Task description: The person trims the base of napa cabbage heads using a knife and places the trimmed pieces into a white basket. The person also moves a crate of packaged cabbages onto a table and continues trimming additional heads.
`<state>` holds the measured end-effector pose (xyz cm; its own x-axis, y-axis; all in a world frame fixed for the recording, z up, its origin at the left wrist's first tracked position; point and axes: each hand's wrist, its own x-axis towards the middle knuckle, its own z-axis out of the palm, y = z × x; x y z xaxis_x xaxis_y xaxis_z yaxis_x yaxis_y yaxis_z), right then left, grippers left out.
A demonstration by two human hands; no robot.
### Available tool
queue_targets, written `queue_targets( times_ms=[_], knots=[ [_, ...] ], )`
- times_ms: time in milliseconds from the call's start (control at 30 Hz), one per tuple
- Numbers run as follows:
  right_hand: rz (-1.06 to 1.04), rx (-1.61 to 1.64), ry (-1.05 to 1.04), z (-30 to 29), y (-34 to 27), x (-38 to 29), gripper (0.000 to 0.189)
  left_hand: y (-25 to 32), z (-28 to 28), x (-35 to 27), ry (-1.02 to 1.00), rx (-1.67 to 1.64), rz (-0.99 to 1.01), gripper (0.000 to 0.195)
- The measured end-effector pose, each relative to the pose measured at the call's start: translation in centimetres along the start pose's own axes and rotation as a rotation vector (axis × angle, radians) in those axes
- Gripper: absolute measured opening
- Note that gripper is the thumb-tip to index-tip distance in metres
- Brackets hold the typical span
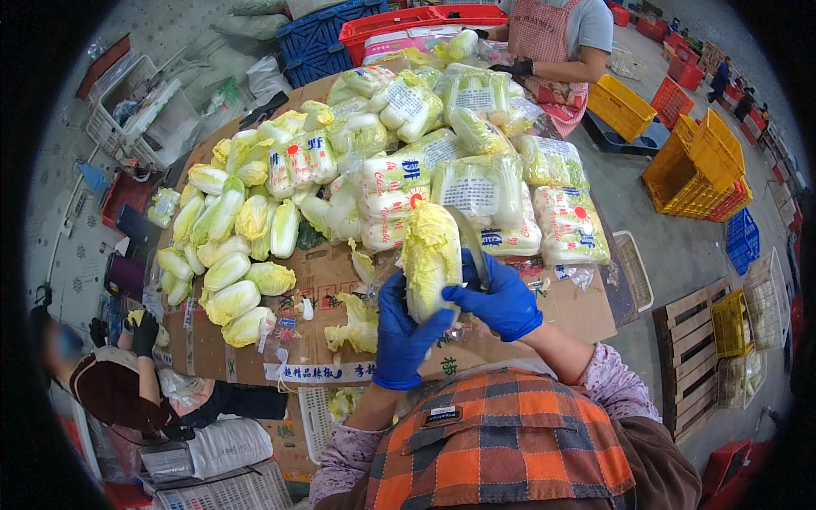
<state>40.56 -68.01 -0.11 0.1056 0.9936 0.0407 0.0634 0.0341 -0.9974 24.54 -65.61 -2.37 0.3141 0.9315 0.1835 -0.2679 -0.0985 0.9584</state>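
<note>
My left hand (406,344), in a blue glove, grips a small napa cabbage (433,261) upright above the cardboard-covered table. In my right hand (500,299), gloved the same way, is a knife with a curved metal blade (470,239). Its handle is hidden in my fist, and the blade rises beside the cabbage. My right fingers also reach the cabbage's lower side. Loose cabbage leaves (354,328) lie left of my left hand. Bagged cabbages (478,191) are heaped just beyond both hands. Unbagged cabbages (233,280) are piled to the left.
Across the cardboard (561,306) stands a co-worker in a checked apron (539,38). Another person with black gloves (145,335) works at the left edge, holding a cabbage. Yellow crates (695,172) and a wooden pallet (692,363) stand on the floor to the right.
</note>
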Motion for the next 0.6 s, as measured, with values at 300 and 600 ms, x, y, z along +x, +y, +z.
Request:
queue_targets(
  times_ms=[300, 600],
  knots=[
    [0.064, 0.278, 0.318, -3.6, 0.0, -0.1, 0.033, -0.4, -3.4, 0.9, 0.156, -0.547, -0.327, 0.046],
    [-0.21, -0.52, 0.187, -5.3, -0.2, 0.9, 0.06, -1.3, -4.3, -0.1, -0.135, -1.476, -0.664, 0.051]
  ],
)
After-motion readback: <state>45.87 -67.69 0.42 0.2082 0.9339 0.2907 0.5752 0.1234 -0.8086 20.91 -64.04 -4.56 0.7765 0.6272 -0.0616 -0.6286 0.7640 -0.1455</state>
